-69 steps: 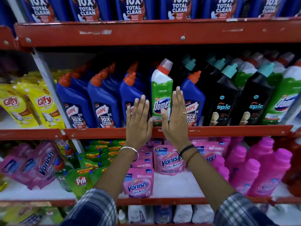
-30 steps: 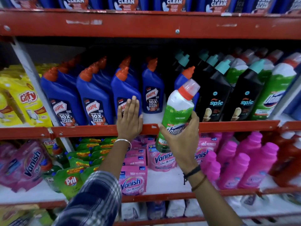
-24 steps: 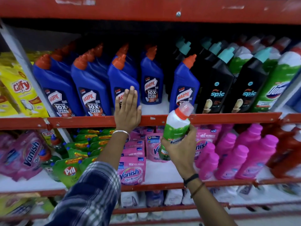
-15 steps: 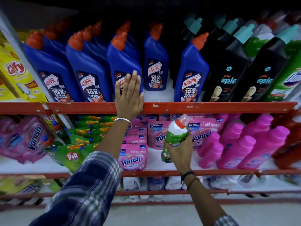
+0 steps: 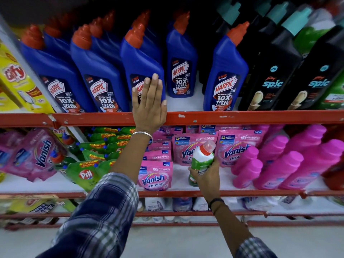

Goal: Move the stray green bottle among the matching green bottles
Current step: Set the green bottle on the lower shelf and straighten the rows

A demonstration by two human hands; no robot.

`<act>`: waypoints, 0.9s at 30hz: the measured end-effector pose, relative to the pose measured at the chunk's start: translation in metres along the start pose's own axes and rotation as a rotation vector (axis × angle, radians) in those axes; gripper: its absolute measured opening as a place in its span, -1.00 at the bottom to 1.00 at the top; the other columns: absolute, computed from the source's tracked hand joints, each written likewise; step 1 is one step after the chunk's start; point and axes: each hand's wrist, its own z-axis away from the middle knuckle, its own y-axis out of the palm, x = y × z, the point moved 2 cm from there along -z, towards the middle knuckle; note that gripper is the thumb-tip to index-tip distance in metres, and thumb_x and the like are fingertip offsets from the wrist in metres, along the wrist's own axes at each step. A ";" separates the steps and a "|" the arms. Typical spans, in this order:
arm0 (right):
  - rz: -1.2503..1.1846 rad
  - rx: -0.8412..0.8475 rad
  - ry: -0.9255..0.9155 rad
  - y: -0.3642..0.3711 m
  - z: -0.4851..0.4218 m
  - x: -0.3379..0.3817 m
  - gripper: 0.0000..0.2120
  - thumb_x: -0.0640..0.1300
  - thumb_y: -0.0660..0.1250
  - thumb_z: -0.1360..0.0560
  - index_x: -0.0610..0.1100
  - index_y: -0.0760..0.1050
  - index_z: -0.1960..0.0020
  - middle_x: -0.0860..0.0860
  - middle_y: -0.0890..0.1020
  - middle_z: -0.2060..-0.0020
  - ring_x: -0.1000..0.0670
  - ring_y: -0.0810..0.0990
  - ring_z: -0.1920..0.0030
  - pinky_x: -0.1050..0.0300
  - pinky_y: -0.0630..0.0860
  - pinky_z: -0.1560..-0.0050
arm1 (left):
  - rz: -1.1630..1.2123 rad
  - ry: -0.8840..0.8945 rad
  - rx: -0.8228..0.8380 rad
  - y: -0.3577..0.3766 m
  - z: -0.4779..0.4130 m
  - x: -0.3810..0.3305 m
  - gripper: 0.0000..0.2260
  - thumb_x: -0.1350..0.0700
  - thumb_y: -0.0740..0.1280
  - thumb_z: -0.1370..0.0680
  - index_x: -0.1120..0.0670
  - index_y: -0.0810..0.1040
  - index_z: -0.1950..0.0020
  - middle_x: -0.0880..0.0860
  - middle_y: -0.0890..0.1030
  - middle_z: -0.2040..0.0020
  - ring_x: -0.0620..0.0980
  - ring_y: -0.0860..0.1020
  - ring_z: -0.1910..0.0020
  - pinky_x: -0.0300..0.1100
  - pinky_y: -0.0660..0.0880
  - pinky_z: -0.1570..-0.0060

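My right hand (image 5: 206, 175) grips the stray green bottle (image 5: 202, 159), white-shouldered with a red cap, tilted in front of the lower shelf's pink pouches. The matching green bottles (image 5: 335, 94) stand at the far right of the upper shelf, partly cut off by the frame edge. My left hand (image 5: 149, 107) lies flat, fingers together, against a blue Harpic bottle (image 5: 143, 71) and the red shelf rail (image 5: 242, 117). A gap of bare shelf shows between the blue bottles in the middle.
Blue Harpic bottles (image 5: 98, 75) fill the upper shelf's left and middle. Black Spic bottles (image 5: 273, 71) stand between them and the green ones. Below are pink Vanish pouches (image 5: 155, 175), pink bottles (image 5: 297, 161) and green Pril pouches (image 5: 83, 172).
My right hand took the green bottle out from among the blue ones and lowered it to the lower shelf's level. The view dropped and moved closer. My left hand stayed on the rail.
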 end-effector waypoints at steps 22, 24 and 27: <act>0.087 -0.504 -0.285 -0.036 -0.089 0.190 0.03 0.04 0.52 -0.34 -0.36 -0.05 -0.50 -0.32 0.22 -0.43 -0.29 0.24 -0.41 -0.14 0.27 -0.40 | -0.031 0.014 -0.018 0.001 0.002 0.001 -0.45 0.03 0.03 -0.62 0.13 -0.05 -0.56 0.00 -0.10 -0.58 -0.03 -0.07 -0.55 0.03 -0.19 -0.50; 0.077 -0.520 -0.267 -0.038 -0.091 0.192 0.03 0.02 0.54 -0.31 -0.34 -0.01 -0.49 -0.29 0.26 -0.40 -0.27 0.28 -0.37 -0.11 0.28 -0.36 | -0.030 0.015 -0.022 0.001 0.001 0.001 -0.46 0.03 0.03 -0.62 0.13 -0.05 -0.56 0.01 -0.10 -0.58 -0.03 -0.06 -0.55 0.03 -0.19 -0.51; 0.043 -0.538 -0.275 -0.042 -0.092 0.194 0.01 0.01 0.58 -0.26 -0.32 0.07 -0.47 -0.26 0.31 -0.35 -0.24 0.33 -0.31 -0.11 0.36 -0.30 | -0.024 0.009 -0.024 0.001 0.002 0.001 -0.45 0.03 0.03 -0.61 0.13 -0.05 -0.56 0.01 -0.10 -0.58 -0.03 -0.06 -0.55 0.03 -0.19 -0.51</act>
